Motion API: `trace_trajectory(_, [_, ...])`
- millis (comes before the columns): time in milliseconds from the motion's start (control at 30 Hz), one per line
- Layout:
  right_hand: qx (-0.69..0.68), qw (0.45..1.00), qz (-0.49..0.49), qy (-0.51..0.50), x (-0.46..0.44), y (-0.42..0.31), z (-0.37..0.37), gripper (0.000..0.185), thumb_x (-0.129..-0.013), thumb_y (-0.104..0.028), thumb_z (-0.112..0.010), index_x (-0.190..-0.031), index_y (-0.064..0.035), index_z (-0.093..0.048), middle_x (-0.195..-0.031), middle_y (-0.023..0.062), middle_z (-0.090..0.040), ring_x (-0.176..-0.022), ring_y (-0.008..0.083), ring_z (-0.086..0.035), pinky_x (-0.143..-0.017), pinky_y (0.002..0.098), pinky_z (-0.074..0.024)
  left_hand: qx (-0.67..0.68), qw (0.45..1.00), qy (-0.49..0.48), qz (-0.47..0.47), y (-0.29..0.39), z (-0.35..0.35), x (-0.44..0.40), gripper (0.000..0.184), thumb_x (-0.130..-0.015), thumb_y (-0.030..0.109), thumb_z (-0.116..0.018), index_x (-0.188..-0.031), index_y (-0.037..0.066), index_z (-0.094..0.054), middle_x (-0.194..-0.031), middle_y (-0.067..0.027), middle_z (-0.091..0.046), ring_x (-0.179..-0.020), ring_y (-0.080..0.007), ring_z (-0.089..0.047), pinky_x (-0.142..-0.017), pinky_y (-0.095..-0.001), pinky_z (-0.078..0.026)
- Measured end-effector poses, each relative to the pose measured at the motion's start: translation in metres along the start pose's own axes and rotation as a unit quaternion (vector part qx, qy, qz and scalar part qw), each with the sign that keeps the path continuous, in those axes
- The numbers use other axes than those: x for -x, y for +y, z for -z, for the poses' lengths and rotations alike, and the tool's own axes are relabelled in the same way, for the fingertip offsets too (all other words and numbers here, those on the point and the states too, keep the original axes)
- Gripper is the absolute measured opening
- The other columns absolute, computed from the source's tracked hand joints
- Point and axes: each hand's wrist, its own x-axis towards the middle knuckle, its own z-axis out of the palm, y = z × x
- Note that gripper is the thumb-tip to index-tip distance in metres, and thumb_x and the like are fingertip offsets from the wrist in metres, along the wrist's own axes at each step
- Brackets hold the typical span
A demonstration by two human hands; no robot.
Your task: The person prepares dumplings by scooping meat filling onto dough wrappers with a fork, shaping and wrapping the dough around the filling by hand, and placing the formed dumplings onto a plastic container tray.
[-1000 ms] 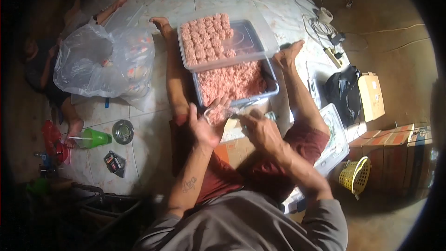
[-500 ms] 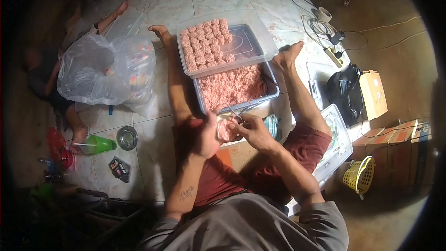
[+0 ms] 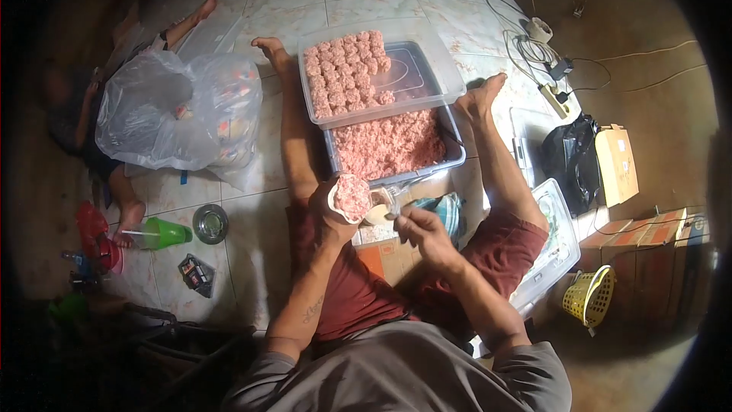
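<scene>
My left hand (image 3: 326, 210) is wrapped round a lump of pink minced meat (image 3: 352, 197) with a pale, thin rim around it; whether this is a wrapper or a cup I cannot tell. To its right, my right hand (image 3: 425, 233) pinches a thin, shiny utensil (image 3: 394, 208) whose full shape is unclear. Beyond both hands stands a blue-grey tub (image 3: 462, 154) of loose minced meat (image 3: 393, 141). Across its far part rests a clear plastic tray (image 3: 450, 80) with rows of round meat portions (image 3: 343, 69) on its left side.
A big clear plastic bag (image 3: 145, 122) stands on the left, near another person's foot (image 3: 130, 215). Nearby are a green cup (image 3: 168, 233) and metal bowl (image 3: 210, 223). To the right lie cables (image 3: 526, 46), a black bag (image 3: 572, 156), a clear lidded box (image 3: 553, 236) and a yellow basket (image 3: 589, 296).
My hands have moved apart. The left hand has turned so the meat's top faces up, and my right hand has drawn away to the right with the utensil. The view has shifted slightly.
</scene>
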Motion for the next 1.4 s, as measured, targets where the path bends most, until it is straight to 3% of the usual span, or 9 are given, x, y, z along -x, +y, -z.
trace_trajectory(133, [0.001, 0.998, 0.067, 0.016, -0.008, 0.015, -0.004, 0.021, -0.103, -0.015, -0.061, -0.115, -0.0007, -0.07, -0.091, 0.0023, -0.061, -0.078, 0.0145, -0.056, -0.071, 0.0296, -0.0464, 0.08, 0.994, -0.073, -0.012, 0.024, -0.003, -0.008, 0.047, -0.065, 0.024, -0.095, -0.095, 0.005, -0.065, -0.09, -0.0105, -0.071, -0.083, -0.0262, -0.07, -0.075, -0.0367, -0.056])
trace_trajectory(233, [0.371, 0.896, 0.23, 0.079, -0.007, -0.019, 0.006, 0.02, -0.1, -0.006, -0.058, -0.114, 0.0009, -0.069, -0.099, 0.0213, -0.063, -0.089, 0.0414, -0.064, -0.077, 0.0445, -0.0512, 0.056, 0.995, -0.083, -0.026, 0.04, 0.002, -0.01, 0.048, -0.066, 0.027, -0.098, -0.092, 0.005, -0.063, -0.087, -0.0054, -0.067, -0.076, -0.0191, -0.065, -0.069, -0.0337, -0.054])
trace_trajectory(500, [0.003, 1.0, 0.006, -0.012, 0.014, 0.012, 0.007, 0.028, -0.108, -0.012, -0.053, -0.128, -0.0017, -0.069, -0.086, -0.0059, -0.048, -0.08, 0.0057, -0.041, -0.073, 0.0241, -0.0398, 0.209, 0.978, 0.012, -0.024, 0.026, 0.007, -0.006, 0.036, -0.074, 0.005, -0.087, -0.099, 0.002, -0.061, -0.087, -0.0049, -0.064, -0.077, -0.0153, -0.06, -0.073, -0.031, -0.053])
trace_trajectory(800, [0.139, 0.978, 0.151, 0.023, 0.002, 0.024, -0.011, 0.024, -0.103, -0.004, -0.055, -0.123, -0.0017, -0.068, -0.087, 0.006, -0.056, -0.081, 0.0183, -0.053, -0.074, 0.0314, -0.0449, 0.201, 0.973, -0.091, -0.065, 0.045, 0.007, -0.002, 0.043, -0.074, 0.021, -0.094, -0.099, 0.006, -0.062, -0.085, -0.0037, -0.062, -0.078, -0.0127, -0.061, -0.072, -0.0283, -0.049])
trace_trajectory(933, [0.289, 0.929, 0.199, 0.12, 0.005, -0.007, -0.009, 0.028, -0.096, 0.006, -0.053, -0.118, -0.0012, -0.068, -0.093, 0.0195, -0.058, -0.086, 0.0345, -0.059, -0.078, 0.0391, -0.0472, 0.158, 0.985, 0.07, 0.024, 0.043, -0.002, -0.003, 0.052, -0.067, 0.023, -0.099, -0.096, 0.006, -0.059, -0.082, -0.0014, -0.061, -0.075, -0.0122, -0.059, -0.071, -0.0283, -0.049])
trace_trajectory(1067, [0.078, 0.991, 0.099, 0.042, 0.012, 0.013, 0.005, 0.021, -0.106, -0.002, -0.053, -0.119, 0.0019, -0.068, -0.098, -0.0018, -0.054, -0.092, 0.0104, -0.053, -0.083, 0.025, -0.0463, 0.237, 0.97, -0.035, 0.03, 0.035, 0.025, -0.005, 0.051, -0.067, 0.012, -0.096, -0.103, 0.005, -0.06, -0.098, -0.0046, -0.067, -0.084, -0.0119, -0.061, -0.077, -0.0288, -0.052])
trace_trajectory(1200, [-0.036, 0.998, -0.027, -0.039, 0.018, 0.02, -0.003, 0.02, -0.106, -0.005, -0.055, -0.12, 0.0013, -0.068, -0.1, 0.0021, -0.058, -0.095, 0.0109, -0.054, -0.088, 0.0264, -0.0449, 0.324, 0.946, 0.016, 0.008, 0.044, 0.015, -0.01, 0.049, -0.07, 0.014, -0.095, -0.101, 0.004, -0.059, -0.105, -0.0059, -0.062, -0.092, -0.0121, -0.057, -0.082, -0.0277, -0.049])
trace_trajectory(1333, [0.016, 0.982, 0.182, 0.05, 0.0, 0.035, -0.034, 0.02, -0.103, 0.0, -0.056, -0.119, 0.0025, -0.068, -0.094, 0.006, -0.058, -0.089, 0.0156, -0.057, -0.08, 0.0309, -0.0465, 0.219, 0.974, -0.017, -0.054, 0.036, -0.011, 0.001, 0.056, -0.076, 0.035, -0.093, -0.109, 0.003, -0.061, -0.087, 0.0009, -0.058, -0.078, -0.0096, -0.055, -0.068, -0.0244, -0.044])
trace_trajectory(1400, [0.297, 0.919, 0.227, 0.122, -0.005, 0.02, -0.025, 0.025, -0.098, 0.007, -0.056, -0.119, 0.001, -0.068, -0.095, 0.0121, -0.058, -0.086, 0.0225, -0.059, -0.079, 0.0326, -0.0472, 0.244, 0.97, 0.016, -0.003, 0.028, -0.018, -0.001, 0.049, -0.075, 0.02, -0.095, -0.107, 0.002, -0.063, -0.09, -0.0013, -0.066, -0.08, -0.0118, -0.061, -0.074, -0.0281, -0.053])
